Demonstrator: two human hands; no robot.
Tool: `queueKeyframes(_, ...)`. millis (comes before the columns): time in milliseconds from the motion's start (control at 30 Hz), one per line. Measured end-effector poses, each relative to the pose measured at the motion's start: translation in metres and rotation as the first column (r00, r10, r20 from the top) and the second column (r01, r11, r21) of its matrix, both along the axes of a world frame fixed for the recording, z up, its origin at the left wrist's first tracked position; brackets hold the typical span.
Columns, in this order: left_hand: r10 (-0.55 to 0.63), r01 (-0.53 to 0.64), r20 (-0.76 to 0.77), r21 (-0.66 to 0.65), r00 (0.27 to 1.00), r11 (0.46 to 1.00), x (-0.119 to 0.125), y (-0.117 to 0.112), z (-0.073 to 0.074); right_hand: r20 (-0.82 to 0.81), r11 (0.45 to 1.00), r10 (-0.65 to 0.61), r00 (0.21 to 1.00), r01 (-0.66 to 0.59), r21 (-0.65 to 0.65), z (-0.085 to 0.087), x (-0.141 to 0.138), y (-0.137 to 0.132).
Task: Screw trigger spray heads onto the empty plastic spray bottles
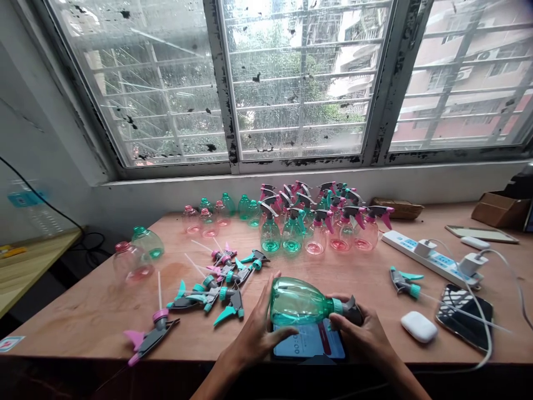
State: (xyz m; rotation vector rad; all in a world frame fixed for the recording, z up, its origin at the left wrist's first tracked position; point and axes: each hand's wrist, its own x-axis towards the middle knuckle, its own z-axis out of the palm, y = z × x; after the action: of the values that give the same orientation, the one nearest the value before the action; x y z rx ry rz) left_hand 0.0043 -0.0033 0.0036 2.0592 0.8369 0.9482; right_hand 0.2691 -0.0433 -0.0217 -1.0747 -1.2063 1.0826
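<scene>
I hold a teal spray bottle on its side above a phone at the table's front edge. My left hand cups the bottle's wide base, fingers and thumb wrapped round it. My right hand is closed on the grey trigger head at the bottle's neck. Loose teal and pink trigger heads with dip tubes lie to the left.
Finished spray bottles stand at the back centre, empty bottles beside them and two at the left. On the right lie a power strip, a trigger head, a white case, a phone and cardboard boxes.
</scene>
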Motion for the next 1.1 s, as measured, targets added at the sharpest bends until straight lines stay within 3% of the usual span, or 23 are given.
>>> queueKeyframes(233, 0.013, -0.017, 0.041, 0.104, 0.999, 0.994, 0.002, 0.001, -0.01, -0.014, 1.0, 0.01, 1.0, -0.01, -0.005, 0.0, 0.002, 0.001)
queueKeyframes(467, 0.003, -0.003, -0.004, 0.084, 1.0, 0.996, -0.001, 0.0, 0.0, -0.009, 1.0, 0.004, 1.0, -0.004, -0.022, 0.002, -0.001, 0.0)
queueKeyframes(633, 0.012, -0.018, 0.048, 0.127, 0.999, 0.992, 0.002, -0.001, -0.003, -0.006, 1.0, -0.022, 1.0, 0.022, 0.002, -0.001, 0.004, 0.001)
queueKeyframes(933, -0.024, 0.023, 0.009, 0.015, 1.0, 1.0, -0.002, -0.002, 0.004, -0.034, 1.0, 0.028, 0.999, -0.028, -0.005, 0.001, 0.0, 0.0)
queueKeyframes(1100, 0.073, -0.073, 0.007, 0.004, 0.997, 0.997, -0.001, -0.003, 0.002, -0.016, 1.0, -0.002, 1.0, 0.002, 0.003, 0.004, 0.001, -0.001)
